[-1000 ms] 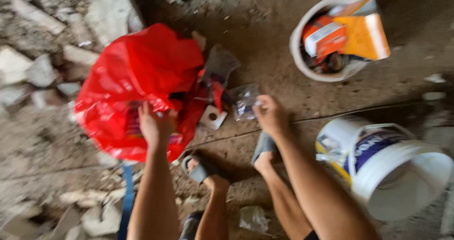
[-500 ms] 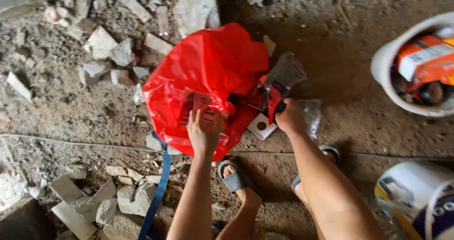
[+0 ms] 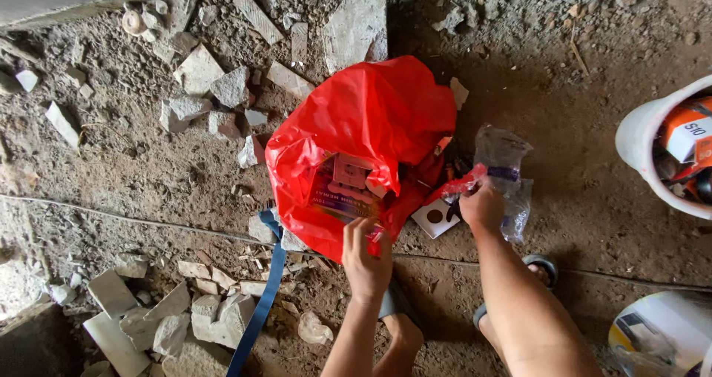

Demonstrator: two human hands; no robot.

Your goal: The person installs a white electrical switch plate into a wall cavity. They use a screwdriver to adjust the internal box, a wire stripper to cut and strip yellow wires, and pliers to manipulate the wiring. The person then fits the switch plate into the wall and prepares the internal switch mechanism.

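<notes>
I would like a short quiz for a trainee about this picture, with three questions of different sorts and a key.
1. True or false: the left hand grips the lower edge of the red plastic bag.
2. What lies nearest the right hand? A) a clear plastic bag B) a hammer C) a glass bottle
3. Fill in: a ____ strap lies on the ground beside the broken stones.

Key: 1 true; 2 A; 3 blue.
</notes>
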